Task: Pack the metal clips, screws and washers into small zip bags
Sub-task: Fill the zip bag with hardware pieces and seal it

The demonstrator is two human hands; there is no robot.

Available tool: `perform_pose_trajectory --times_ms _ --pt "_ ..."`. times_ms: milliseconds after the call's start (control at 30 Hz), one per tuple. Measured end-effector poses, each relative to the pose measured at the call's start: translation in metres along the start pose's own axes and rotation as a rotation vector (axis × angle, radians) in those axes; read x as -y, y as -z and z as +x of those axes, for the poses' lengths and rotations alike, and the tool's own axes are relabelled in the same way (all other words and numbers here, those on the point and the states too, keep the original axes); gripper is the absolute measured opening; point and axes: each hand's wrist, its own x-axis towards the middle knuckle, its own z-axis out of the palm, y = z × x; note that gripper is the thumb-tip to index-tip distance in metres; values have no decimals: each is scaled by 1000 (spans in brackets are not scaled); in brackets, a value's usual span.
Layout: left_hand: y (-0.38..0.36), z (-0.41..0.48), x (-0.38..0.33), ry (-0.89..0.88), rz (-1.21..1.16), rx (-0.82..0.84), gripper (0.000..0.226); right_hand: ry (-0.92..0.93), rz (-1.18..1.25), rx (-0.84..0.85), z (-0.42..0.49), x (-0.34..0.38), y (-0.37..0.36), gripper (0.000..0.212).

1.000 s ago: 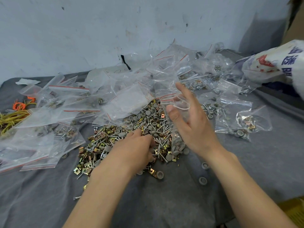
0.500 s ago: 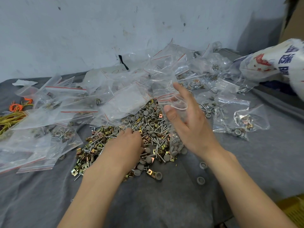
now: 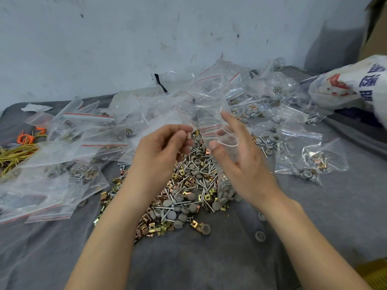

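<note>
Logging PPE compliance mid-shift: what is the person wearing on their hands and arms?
Nothing visible. The left hand and right hand are bare: no gloves, rings, watch or wristband. No sleeve shows on the left forearm or right forearm up to the frame edge.

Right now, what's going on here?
A person is bagging hardware. The right grip holds a small zip bag open, with grey washers already at its bottom. The left grip pinches a small part beside the bag's mouth, above the loose pile of screws, gold clips and washers on the grey cloth. Filled bags lie to the right.
</note>
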Motion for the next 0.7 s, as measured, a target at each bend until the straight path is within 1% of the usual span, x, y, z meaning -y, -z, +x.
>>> perform_pose_trajectory --times_ms 100,200,333,433,500,567,633,700 --pt "-8 3 -9 -129 90 -31 24 8 20 7 -1 1 -3 61" --pt "-16 5 -15 -211 199 -29 20 39 16 16 0 -2 -5 62" --pt "-26 6 -17 -253 334 2 18 74 30 17 1 -3 -7 66" --pt "-21 6 -16 -251 349 -56 16 49 24 22 1 -3 -6 65" --pt "-11 8 -12 -214 346 -121 16 31 12 30 0 -3 -5 64" --pt "3 11 -3 -112 375 -158 16 16 8 42 1 -2 -4 63" --pt "18 11 13 38 510 -100 19 13 12 50 0 -2 -3 62" --pt "26 8 31 157 690 18 23 10 24 53 0 -2 -1 63"
